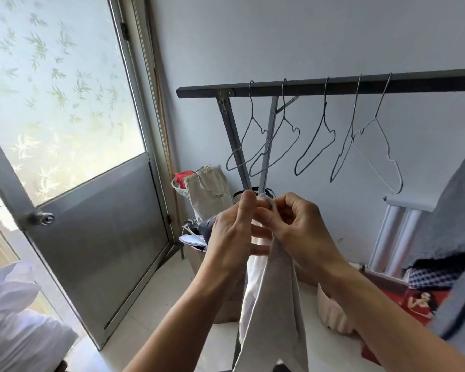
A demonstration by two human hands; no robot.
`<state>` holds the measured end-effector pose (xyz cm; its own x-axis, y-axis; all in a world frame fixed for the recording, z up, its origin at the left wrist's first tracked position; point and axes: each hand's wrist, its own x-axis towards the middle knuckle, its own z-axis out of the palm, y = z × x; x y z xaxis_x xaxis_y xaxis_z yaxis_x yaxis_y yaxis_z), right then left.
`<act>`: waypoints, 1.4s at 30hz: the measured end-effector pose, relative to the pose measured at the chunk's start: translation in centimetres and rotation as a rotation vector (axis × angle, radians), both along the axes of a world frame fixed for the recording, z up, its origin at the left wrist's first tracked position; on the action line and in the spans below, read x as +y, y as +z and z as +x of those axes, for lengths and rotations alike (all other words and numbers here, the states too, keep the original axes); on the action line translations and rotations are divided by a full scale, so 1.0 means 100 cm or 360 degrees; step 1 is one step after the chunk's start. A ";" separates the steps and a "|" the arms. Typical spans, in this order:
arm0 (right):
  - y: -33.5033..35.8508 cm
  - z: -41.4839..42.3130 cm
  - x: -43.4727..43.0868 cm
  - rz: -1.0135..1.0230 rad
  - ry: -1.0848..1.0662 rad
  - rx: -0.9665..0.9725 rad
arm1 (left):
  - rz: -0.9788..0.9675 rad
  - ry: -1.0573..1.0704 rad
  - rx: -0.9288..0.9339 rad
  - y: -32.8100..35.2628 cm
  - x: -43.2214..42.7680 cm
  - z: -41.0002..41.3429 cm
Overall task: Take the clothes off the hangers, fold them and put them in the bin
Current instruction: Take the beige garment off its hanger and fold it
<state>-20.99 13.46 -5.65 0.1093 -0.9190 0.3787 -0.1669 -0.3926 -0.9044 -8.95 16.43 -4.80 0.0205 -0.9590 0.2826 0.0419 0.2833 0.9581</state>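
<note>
Garment (274,291): we see it hang below our fingers (285,208).
Beige bin (330,312): contents hidden.
Fingers: left hand (231,232) and right hand (298,224) pinch its top.

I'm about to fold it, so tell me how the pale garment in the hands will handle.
Probably floppy: the pale garment hangs in long folds below the left hand and right hand. Likely light: fingertip pinches at its top carry it. Expect sagging when folding.

Below the dark clothes rail (333,83) we see only our own two arms: the left hand (231,232) and the right hand (298,226), both bare, with bare wrists and forearms down to the picture's lower edge.
</note>
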 end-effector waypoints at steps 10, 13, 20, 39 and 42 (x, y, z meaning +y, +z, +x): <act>0.014 -0.026 -0.008 0.0099 0.0394 -0.0171 | 0.0206 -0.0340 -0.0223 -0.024 -0.040 0.062; 0.017 -0.031 -0.008 0.0108 0.0446 -0.0222 | 0.0153 -0.0425 0.0051 -0.016 -0.045 0.063; 0.016 -0.034 -0.012 0.0084 0.0387 -0.0260 | -0.0006 -0.0243 -0.0052 0.004 -0.051 0.055; -0.023 -0.067 -0.016 0.0543 0.0857 -0.0344 | -0.0202 -0.0438 -0.0695 0.064 -0.060 0.038; -0.019 -0.065 -0.020 0.0317 0.0723 -0.0400 | -0.0237 -0.0425 -0.0720 0.070 -0.062 0.042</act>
